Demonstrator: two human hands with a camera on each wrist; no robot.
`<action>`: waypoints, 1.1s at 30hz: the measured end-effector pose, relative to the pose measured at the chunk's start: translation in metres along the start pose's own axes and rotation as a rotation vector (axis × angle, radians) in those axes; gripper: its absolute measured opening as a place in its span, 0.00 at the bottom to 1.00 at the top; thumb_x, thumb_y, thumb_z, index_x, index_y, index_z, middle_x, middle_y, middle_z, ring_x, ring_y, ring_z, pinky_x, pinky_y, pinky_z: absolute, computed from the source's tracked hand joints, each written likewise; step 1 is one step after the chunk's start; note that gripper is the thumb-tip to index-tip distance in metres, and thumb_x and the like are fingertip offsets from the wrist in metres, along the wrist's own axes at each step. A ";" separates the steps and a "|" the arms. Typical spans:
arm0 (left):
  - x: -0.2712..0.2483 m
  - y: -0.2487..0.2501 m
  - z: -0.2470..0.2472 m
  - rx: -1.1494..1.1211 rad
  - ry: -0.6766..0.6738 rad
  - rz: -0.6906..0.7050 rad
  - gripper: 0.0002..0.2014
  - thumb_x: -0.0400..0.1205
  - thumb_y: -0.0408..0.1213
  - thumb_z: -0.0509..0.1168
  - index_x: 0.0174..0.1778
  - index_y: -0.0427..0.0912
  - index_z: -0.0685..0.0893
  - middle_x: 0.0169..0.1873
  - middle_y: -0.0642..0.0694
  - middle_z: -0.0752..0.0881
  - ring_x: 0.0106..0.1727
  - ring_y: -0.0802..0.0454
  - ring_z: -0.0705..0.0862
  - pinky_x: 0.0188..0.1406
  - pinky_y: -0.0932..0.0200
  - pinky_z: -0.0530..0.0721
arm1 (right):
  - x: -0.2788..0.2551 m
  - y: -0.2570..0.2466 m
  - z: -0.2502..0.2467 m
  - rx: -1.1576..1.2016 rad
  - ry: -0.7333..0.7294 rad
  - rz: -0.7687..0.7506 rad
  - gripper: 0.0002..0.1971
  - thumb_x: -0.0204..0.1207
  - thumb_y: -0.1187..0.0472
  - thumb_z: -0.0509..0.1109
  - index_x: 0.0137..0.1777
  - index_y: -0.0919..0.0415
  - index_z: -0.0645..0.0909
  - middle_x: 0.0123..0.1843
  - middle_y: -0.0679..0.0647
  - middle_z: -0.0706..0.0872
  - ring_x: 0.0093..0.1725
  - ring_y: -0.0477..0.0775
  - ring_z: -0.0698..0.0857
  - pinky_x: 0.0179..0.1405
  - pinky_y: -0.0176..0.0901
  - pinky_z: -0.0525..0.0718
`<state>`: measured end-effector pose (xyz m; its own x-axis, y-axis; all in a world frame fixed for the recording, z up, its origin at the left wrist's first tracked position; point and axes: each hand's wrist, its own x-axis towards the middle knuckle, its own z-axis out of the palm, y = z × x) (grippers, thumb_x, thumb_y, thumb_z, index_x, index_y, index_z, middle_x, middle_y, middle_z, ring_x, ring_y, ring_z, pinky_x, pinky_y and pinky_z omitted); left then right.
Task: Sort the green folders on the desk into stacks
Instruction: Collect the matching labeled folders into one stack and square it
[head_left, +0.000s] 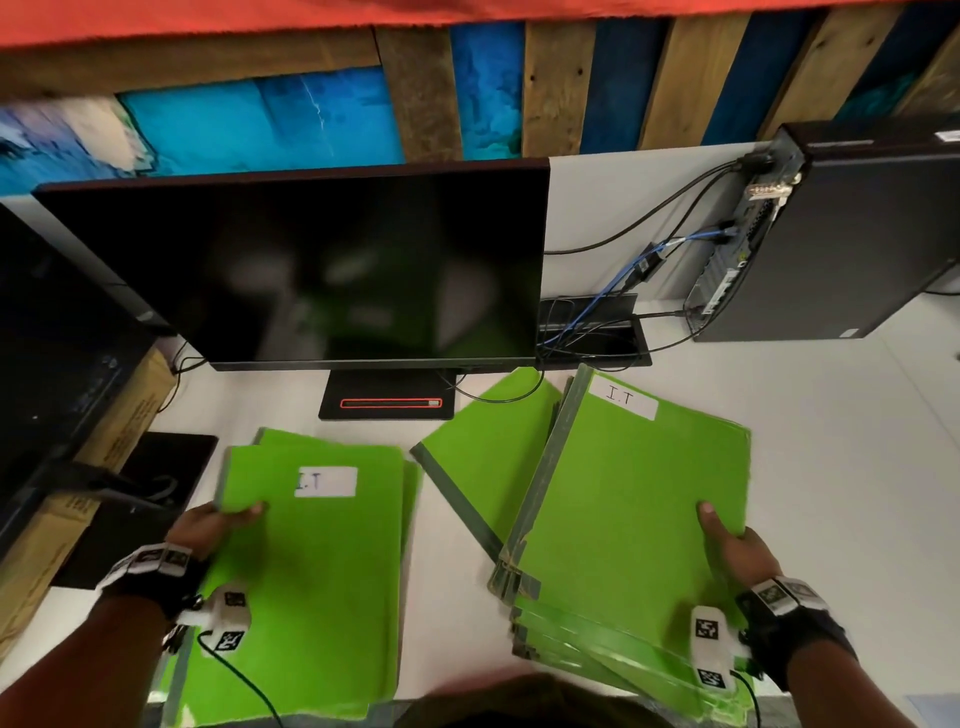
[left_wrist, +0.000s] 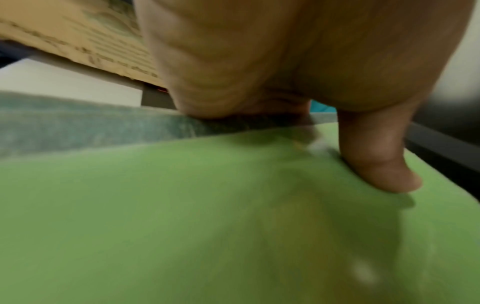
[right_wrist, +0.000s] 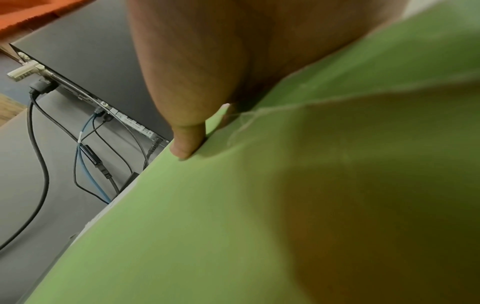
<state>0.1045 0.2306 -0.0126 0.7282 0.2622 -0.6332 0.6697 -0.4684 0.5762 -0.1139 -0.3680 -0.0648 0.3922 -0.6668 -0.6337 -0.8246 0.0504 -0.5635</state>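
Green folders lie on the white desk in two groups. My left hand (head_left: 218, 519) grips the left edge of a green folder labelled "I.T" (head_left: 322, 561), thumb on its cover, above a small left stack (head_left: 410, 493). In the left wrist view the thumb (left_wrist: 376, 160) presses the green cover (left_wrist: 155, 226). My right hand (head_left: 727, 545) holds the right edge of another "I.T" folder (head_left: 623, 493), tilted up over a fanned pile of folders (head_left: 597, 649). The right wrist view shows the thumb (right_wrist: 187, 144) on that folder (right_wrist: 207, 226). One more folder (head_left: 483, 441) lies flat behind, between the groups.
A dark monitor (head_left: 311, 270) on its stand (head_left: 387, 395) rises behind the folders. A black computer case (head_left: 841, 234) with cables (head_left: 639, 270) sits at the back right. A cardboard box (head_left: 119, 431) and dark objects crowd the left edge.
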 end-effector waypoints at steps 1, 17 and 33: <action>-0.004 -0.002 -0.005 -0.065 0.007 0.007 0.23 0.69 0.40 0.77 0.53 0.27 0.85 0.27 0.41 0.91 0.28 0.48 0.90 0.33 0.56 0.90 | 0.000 0.000 0.000 0.001 -0.004 -0.001 0.38 0.72 0.34 0.66 0.68 0.68 0.78 0.66 0.69 0.83 0.62 0.68 0.83 0.62 0.53 0.79; -0.047 0.024 0.175 -0.626 -0.281 -0.042 0.20 0.72 0.41 0.75 0.58 0.38 0.85 0.52 0.36 0.90 0.52 0.38 0.89 0.57 0.36 0.83 | 0.009 0.004 -0.038 -0.095 0.035 -0.003 0.33 0.75 0.37 0.64 0.65 0.66 0.82 0.59 0.66 0.85 0.49 0.63 0.82 0.52 0.48 0.77; -0.089 0.102 0.266 -0.343 -0.491 0.105 0.10 0.77 0.36 0.71 0.54 0.45 0.88 0.54 0.41 0.90 0.53 0.44 0.89 0.64 0.44 0.81 | 0.019 0.029 -0.049 -0.128 -0.014 0.038 0.34 0.77 0.37 0.61 0.70 0.67 0.78 0.68 0.69 0.81 0.64 0.69 0.82 0.66 0.56 0.78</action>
<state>0.0690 -0.0654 -0.0346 0.6953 -0.2285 -0.6814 0.6663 -0.1503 0.7303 -0.1499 -0.4158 -0.0673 0.3644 -0.6556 -0.6614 -0.8840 -0.0200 -0.4671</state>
